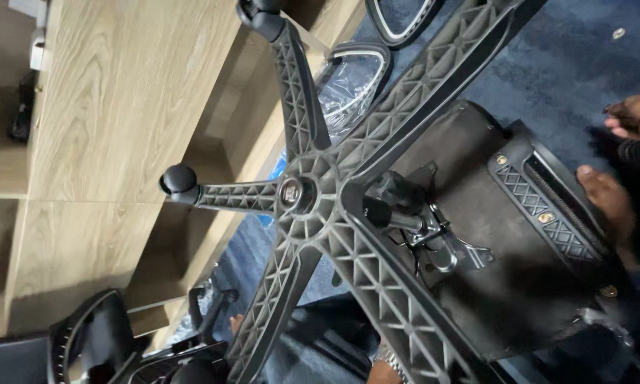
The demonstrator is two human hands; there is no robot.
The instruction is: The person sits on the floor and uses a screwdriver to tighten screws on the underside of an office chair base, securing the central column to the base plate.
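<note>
far left there's a light wood shelving unit [121,107] with open cubbies, and down in the bottom left corner a black chair armrest [85,334] and some other loose chair parts. just right of that a single black caster [178,180] sits on the end of one spoke. the big thing in the middle is a black five-star chair base [313,199], turned underside-up toward the camera so all the ribbed webbing on the spokes shows. behind it, a clear plastic bag [348,82] is tucked in a curved black frame up top. the hub of the base sits on the gas cylinder, which runs into the metal tilt mechanism [433,238] bolted to the underside of the black seat [504,235], and that seat is lying over on the dark blue carpet [583,64].

at the bottom edge, a wrist with a metal watch [387,359] pokes in just under a spoke; the hand itself is hidden, so i can't tell what it's doing, or which hand it is. on the far right someone's bare feet [604,195] rest against the seat edge.
</note>
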